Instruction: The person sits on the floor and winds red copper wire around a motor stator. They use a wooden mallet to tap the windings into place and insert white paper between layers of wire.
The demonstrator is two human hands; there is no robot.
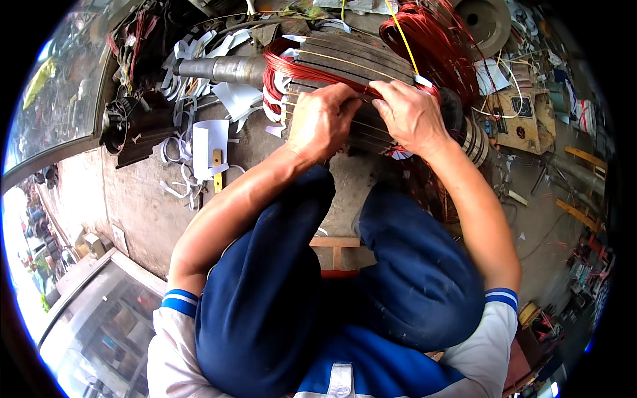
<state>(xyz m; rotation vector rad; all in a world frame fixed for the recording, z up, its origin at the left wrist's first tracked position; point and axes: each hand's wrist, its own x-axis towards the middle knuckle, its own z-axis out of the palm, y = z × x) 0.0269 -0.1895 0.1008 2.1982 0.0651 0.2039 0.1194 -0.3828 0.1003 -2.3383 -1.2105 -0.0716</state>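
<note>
A large slotted motor rotor (352, 48) lies crosswise in front of my knees, its steel shaft (229, 69) sticking out to the left. Red enamelled copper wire (298, 68) loops around its left end and runs along the core toward my fingers. My left hand (323, 119) is closed over the core, fingertips pinched on the copper wire. Just to its right, my right hand (413, 114) also pinches along the same wire, thumb and forefinger close together. The strands under the fingertips are mostly hidden. White insulation paper (274, 131) pokes out at the core's left end.
A big hank of red wire (424, 33) hangs behind the rotor's right end, with a yellow strand (402, 36) across it. Paper strips (192, 126) litter the floor at left, beside a motor housing (136, 123). A control box (524, 119) stands at right.
</note>
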